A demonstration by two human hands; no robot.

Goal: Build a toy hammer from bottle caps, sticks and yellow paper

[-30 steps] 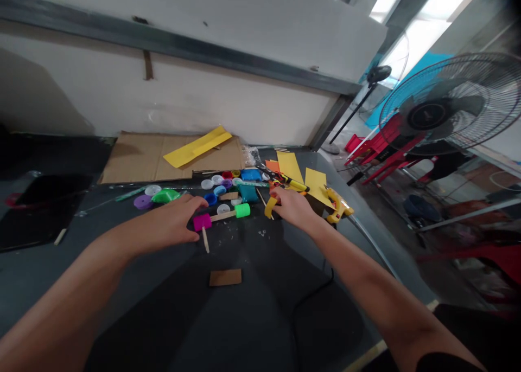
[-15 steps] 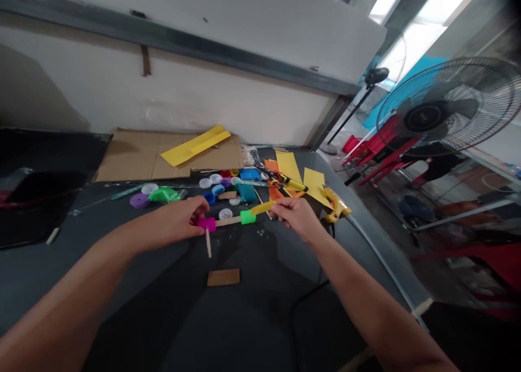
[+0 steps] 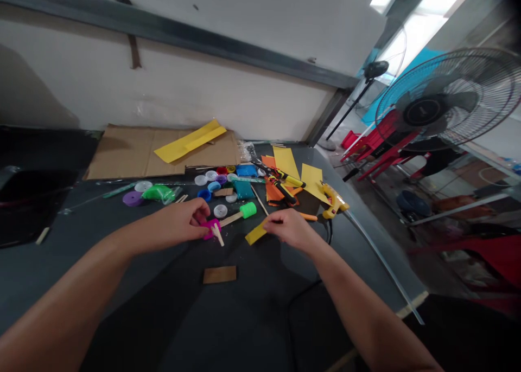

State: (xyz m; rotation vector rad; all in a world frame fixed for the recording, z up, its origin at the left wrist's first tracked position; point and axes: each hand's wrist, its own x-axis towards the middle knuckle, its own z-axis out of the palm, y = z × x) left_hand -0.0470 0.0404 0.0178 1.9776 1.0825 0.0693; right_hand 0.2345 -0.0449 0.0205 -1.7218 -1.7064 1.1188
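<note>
My left hand (image 3: 183,220) is closed on a bright pink piece (image 3: 211,230) with short pale wooden sticks at its near side. From that piece a flat wooden stick (image 3: 232,219) runs to a bright green cylinder (image 3: 248,210) at its far end. Between thumb and fingers, my right hand (image 3: 290,226) pinches a yellow strip (image 3: 255,234), whose free end points left and down, apart from the green cylinder. A small brown cardboard rectangle (image 3: 220,275) lies on the dark table in front of the hands.
Several bottle caps (image 3: 204,195) lie behind the hands, with a green bag (image 3: 159,193) to the left. Black-and-yellow pliers (image 3: 285,190), yellow sheets (image 3: 313,182) and a yellow glue gun (image 3: 336,202) are on the right. Cardboard (image 3: 130,149) lies along the wall; a fan (image 3: 423,109) stands right.
The yellow strip has come away from the green cylinder and moved down, held in my right hand. The pink piece has turned, raising its green end and swinging the short sticks rightward.
</note>
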